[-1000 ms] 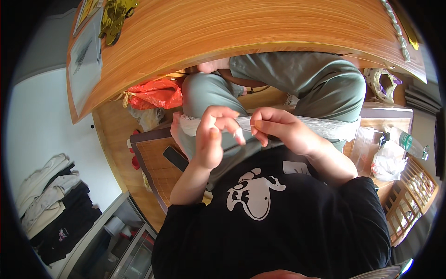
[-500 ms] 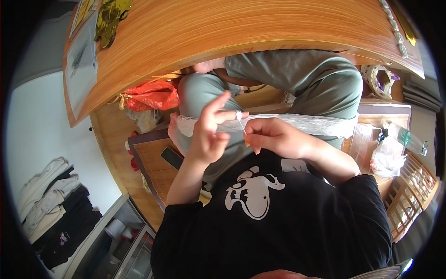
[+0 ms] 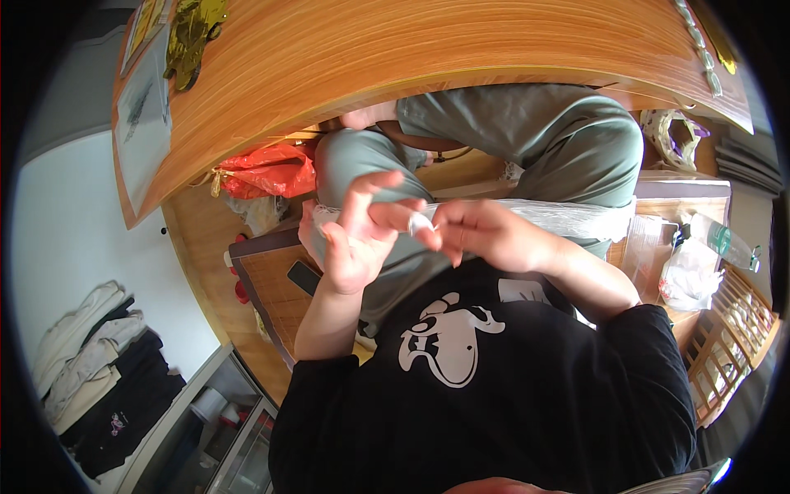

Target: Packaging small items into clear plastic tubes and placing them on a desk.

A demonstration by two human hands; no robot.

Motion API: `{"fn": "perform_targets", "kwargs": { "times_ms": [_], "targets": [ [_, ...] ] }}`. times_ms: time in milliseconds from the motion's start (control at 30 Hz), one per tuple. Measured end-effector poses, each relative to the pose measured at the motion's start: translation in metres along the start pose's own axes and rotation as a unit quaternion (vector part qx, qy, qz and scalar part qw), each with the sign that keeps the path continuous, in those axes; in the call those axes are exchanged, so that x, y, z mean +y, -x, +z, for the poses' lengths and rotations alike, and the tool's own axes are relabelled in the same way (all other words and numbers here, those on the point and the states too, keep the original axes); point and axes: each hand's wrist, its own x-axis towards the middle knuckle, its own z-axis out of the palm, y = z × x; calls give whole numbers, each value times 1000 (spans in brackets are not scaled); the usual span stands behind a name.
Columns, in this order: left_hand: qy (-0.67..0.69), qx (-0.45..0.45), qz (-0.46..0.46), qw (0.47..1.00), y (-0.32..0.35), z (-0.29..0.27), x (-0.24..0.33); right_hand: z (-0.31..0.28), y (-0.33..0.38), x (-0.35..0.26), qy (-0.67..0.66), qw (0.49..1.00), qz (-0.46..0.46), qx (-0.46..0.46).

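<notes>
My left hand point(image 3: 360, 239) is raised over my lap, palm partly up and fingers spread, slightly blurred. White thread point(image 3: 420, 223) is wound around one of its fingers near the tip. Close beside it, my right hand point(image 3: 500, 239) is pinched at that finger; the strand between its fingertips is mostly hidden now. A bundle of loose white strands point(image 3: 568, 219) stretches across my thighs beneath both hands, partly covered by them.
Ahead of my knees is a wooden table point(image 3: 428, 41) with a gold foil item point(image 3: 193, 41) and a braided white cord point(image 3: 699, 45). A red plastic bag point(image 3: 267, 171) and a phone point(image 3: 304, 277) are on the left. A bottle point(image 3: 724, 242) lies right, near a wooden basket point(image 3: 728, 350).
My left hand has tilted and its fingers have curled toward the right hand. The short taut strand seen between the hands earlier is now drawn close to the wrapped finger.
</notes>
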Motion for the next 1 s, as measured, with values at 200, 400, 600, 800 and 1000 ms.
{"fn": "perform_targets", "kwargs": {
  "times_ms": [200,400,600,800,1000],
  "targets": [
    [-383,-47,-24,922,0,-6,-10,-5,1,-7,-72,992,-86,63],
    [51,-46,7,998,1,-7,-10,-8,-4,13,-49,998,11,40],
    [-524,-15,56,850,-3,-6,-13,-1,5,-7,-85,992,-72,57],
    [-75,-37,18,996,-4,12,-7,-8,-7,21,-96,994,-25,47],
    [-541,-77,38,837,-3,-14,-10,-14,7,-5,-108,986,-94,84]
  ]
}}
